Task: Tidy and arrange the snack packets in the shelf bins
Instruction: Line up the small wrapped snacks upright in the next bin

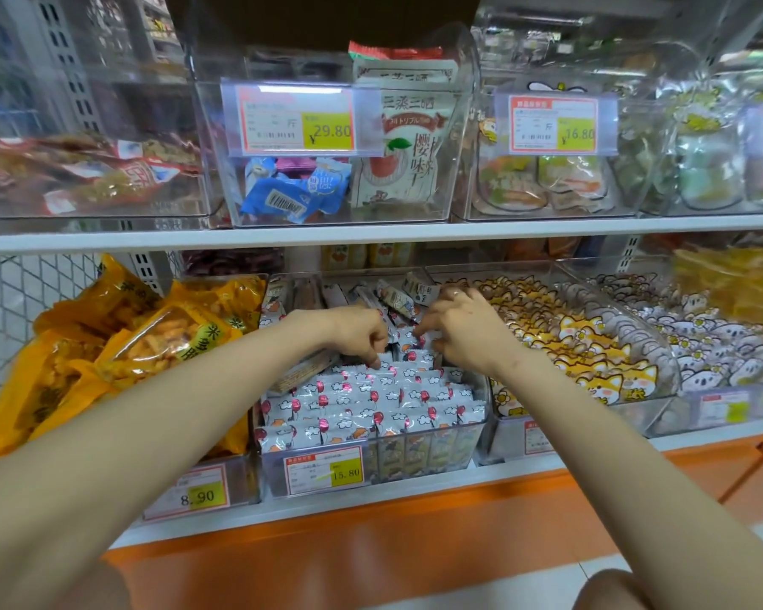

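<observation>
Left hand (362, 334) and right hand (463, 332) sit in the middle bin (437, 451), curled fingers (430, 323) pinching upright snack packets (362, 402) just beneath them.

Bright even light, glare on bins (335, 125), edges bent, perhaps blurred

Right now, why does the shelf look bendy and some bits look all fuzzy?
Head view: the wide lens bows the shelf edge; the top left bin looks blurry; the balloon-print packets by the left hand and right hand look sharp; white glare streaks the 29.80 price tag.
</observation>
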`<control>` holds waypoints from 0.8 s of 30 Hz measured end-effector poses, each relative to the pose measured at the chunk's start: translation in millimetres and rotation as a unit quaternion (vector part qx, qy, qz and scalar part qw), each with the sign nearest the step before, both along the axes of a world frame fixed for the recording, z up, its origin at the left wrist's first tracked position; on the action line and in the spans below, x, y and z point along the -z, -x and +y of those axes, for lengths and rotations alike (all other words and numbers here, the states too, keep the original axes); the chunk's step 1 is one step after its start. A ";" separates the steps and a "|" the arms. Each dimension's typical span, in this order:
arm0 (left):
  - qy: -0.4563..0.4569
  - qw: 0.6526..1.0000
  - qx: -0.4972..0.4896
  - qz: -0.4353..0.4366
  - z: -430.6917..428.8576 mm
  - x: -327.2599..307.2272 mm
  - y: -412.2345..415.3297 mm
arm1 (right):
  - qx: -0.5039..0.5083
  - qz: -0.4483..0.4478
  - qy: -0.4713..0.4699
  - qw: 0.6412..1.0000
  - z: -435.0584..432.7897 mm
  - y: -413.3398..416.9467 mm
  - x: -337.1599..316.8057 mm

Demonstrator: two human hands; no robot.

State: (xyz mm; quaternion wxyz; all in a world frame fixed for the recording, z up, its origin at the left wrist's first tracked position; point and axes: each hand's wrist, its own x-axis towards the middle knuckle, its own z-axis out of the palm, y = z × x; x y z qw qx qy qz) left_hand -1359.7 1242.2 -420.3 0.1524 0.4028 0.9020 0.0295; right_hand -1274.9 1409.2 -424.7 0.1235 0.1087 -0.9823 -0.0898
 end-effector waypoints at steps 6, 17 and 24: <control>0.032 0.999 0.012 0.041 5.2 6.0 1.4 | 0.053 -0.057 0.032 0.997 3.3 7.6 5.8; -0.132 0.984 -0.063 0.104 -42.2 -23.9 -16.8 | 0.053 -0.130 -0.015 0.990 3.9 14.0 5.5; 0.054 0.977 -0.126 0.163 -83.2 -17.1 -26.0 | 0.037 -0.146 0.040 0.988 6.0 1.7 -1.3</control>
